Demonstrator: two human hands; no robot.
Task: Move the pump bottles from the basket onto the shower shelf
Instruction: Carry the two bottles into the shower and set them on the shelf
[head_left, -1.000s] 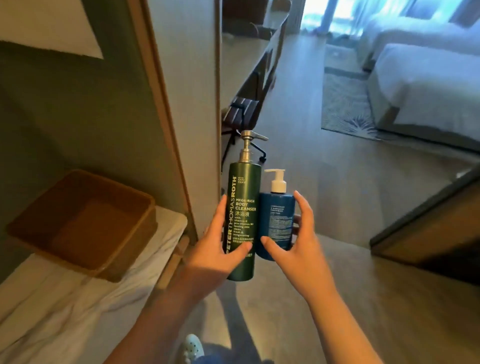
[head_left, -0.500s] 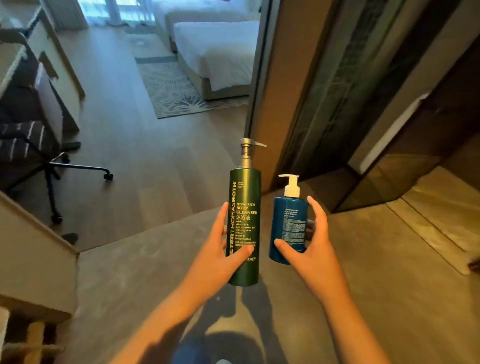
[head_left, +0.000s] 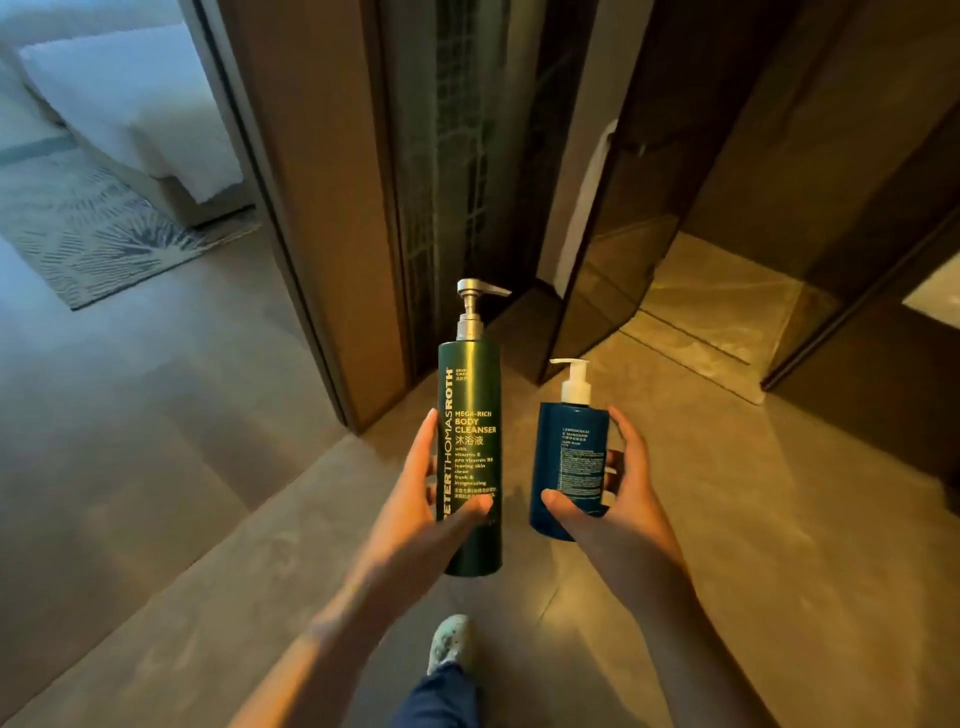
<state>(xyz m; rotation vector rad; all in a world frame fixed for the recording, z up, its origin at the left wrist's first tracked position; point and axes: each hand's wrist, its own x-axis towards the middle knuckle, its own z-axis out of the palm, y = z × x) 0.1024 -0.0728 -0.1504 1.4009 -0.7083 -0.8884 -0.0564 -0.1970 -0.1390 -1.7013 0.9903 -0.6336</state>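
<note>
My left hand (head_left: 415, 512) grips a tall dark green pump bottle (head_left: 471, 415) with a silver pump, held upright in front of me. My right hand (head_left: 631, 499) grips a shorter blue pump bottle (head_left: 569, 457) with a white pump, also upright, just right of the green one. Both bottles are in the air above the floor. Neither the basket nor the shower shelf is in view.
A dark tinted glass door (head_left: 608, 249) stands ajar ahead, with a tiled floor (head_left: 717, 306) behind it. A wooden door frame (head_left: 332, 208) rises at centre left. A bed (head_left: 130, 98) and patterned rug (head_left: 98, 234) lie at the far left. My shoe (head_left: 449, 642) is below.
The view has swung right, away from the basket and the desk chair, toward the glass door. Both hands still hold the bottles the same way, now slightly further apart.
</note>
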